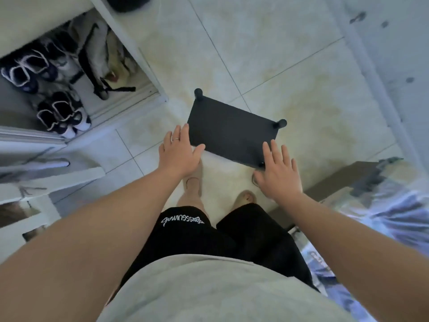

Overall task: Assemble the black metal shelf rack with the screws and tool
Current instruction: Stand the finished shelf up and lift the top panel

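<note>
The black metal shelf rack (232,131) stands on the tiled floor in front of me, its flat top facing up and round black caps showing at its corners. My left hand (180,151) hovers with straight, spread fingers at the rack's near left corner. At the near right corner my right hand (277,169) is spread the same way, over the corner cap. Neither hand holds anything. No screws or tool are visible.
A white shoe cabinet (130,43) with several shoes stands open at the left. A cardboard box (336,182) and crumpled plastic packaging (394,205) lie at the right. My two feet stand just below the rack. A white wall runs along the right.
</note>
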A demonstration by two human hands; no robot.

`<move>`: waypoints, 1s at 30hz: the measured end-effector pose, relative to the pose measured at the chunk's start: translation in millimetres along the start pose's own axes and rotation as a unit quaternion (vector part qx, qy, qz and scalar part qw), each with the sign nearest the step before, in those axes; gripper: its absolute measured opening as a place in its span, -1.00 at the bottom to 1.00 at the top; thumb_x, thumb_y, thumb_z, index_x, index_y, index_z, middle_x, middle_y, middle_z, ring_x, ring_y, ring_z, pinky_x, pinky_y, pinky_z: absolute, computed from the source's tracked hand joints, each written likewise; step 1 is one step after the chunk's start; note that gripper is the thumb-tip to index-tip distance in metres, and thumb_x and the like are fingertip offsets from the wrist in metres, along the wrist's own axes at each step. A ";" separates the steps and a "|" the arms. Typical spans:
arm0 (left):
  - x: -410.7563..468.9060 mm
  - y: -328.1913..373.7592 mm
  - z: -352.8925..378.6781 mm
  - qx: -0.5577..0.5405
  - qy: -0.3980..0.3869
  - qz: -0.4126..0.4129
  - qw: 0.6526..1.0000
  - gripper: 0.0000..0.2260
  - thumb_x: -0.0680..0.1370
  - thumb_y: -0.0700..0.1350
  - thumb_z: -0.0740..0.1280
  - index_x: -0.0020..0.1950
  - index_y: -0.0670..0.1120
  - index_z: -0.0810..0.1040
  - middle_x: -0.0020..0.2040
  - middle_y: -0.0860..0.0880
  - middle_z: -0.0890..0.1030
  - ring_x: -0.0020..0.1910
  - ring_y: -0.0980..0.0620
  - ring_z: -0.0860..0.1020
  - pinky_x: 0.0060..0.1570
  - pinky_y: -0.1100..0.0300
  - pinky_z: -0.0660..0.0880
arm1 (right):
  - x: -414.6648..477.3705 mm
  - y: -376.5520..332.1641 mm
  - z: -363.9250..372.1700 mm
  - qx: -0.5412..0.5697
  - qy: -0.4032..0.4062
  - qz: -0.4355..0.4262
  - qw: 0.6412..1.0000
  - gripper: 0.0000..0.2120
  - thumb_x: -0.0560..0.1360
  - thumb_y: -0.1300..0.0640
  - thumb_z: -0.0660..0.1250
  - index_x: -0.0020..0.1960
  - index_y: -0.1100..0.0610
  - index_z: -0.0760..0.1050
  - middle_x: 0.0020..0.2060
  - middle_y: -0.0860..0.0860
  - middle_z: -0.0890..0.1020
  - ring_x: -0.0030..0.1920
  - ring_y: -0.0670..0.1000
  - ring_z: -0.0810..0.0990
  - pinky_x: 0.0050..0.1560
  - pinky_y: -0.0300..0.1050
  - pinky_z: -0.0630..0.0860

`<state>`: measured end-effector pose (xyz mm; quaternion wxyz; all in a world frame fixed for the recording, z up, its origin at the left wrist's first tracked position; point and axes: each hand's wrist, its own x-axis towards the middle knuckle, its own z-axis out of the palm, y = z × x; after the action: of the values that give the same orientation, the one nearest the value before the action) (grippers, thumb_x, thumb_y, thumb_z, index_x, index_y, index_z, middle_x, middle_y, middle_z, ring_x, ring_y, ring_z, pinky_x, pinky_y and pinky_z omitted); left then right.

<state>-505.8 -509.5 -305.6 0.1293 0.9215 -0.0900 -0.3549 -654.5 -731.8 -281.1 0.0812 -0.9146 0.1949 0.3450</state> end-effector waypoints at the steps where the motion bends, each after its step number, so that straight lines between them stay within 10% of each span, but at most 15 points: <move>1: 10.5 -2.8 -3.7 -0.001 -0.009 -0.001 1.000 -0.35 0.63 0.22 0.11 0.63 0.03 -0.07 0.65 -0.05 -0.02 0.61 -0.16 -0.07 0.51 -0.19 0.03 | 5.4 -2.2 0.1 0.011 -0.005 0.016 1.000 -0.26 0.67 -0.16 0.04 0.65 0.04 -0.30 0.65 0.02 -0.23 0.64 0.16 -0.20 0.61 0.19 -0.02; 14: 99.3 -13.9 -1.9 -0.150 -0.131 -0.056 0.978 -0.37 0.61 0.15 0.17 0.60 0.05 0.00 0.46 0.00 0.40 0.36 -0.13 0.45 0.16 0.01 0.43 | 75.1 -8.1 17.1 0.213 -0.063 0.171 0.960 -0.17 0.64 -0.07 0.21 0.65 0.12 -0.26 0.66 0.01 -0.09 0.61 0.18 0.07 0.48 0.21 0.27; 19: 109.9 -7.1 2.8 -0.214 -0.139 -0.076 0.964 -0.48 0.55 0.17 0.25 0.47 0.05 0.26 0.18 0.17 0.49 0.12 0.03 0.52 -0.10 0.17 0.40 | 91.6 -1.5 25.3 0.402 -0.043 0.192 0.894 -0.13 0.59 -0.02 0.31 0.66 0.04 -0.21 0.62 0.00 0.09 0.52 0.15 0.26 0.13 -0.08 0.37; 26: 99.6 22.3 -6.4 -0.298 -0.102 -0.099 0.944 -0.52 0.48 0.19 0.33 0.35 0.08 0.36 0.08 0.30 0.51 -0.05 0.30 0.52 -0.38 0.42 0.42 | 98.1 8.8 7.3 0.542 -0.015 0.201 0.816 -0.23 0.52 -0.11 0.35 0.61 -0.02 0.07 0.48 0.01 0.31 0.40 0.13 0.39 0.30 0.12 0.50; 30: 85.9 42.1 -18.2 -0.320 -0.080 -0.083 0.940 -0.47 0.49 0.20 0.33 0.39 0.05 0.35 0.21 0.18 0.54 0.09 0.17 0.54 -0.17 0.30 0.48 | 95.9 26.0 -20.0 0.545 -0.005 0.176 0.819 -0.28 0.54 -0.11 0.35 0.58 0.06 0.14 0.48 0.00 0.33 0.39 0.10 0.41 0.25 0.05 0.51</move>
<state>-433.7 -568.5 -334.0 0.3796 0.8043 0.0951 -0.4472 -587.4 -789.9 -330.0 0.5058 -0.6692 0.5082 0.1952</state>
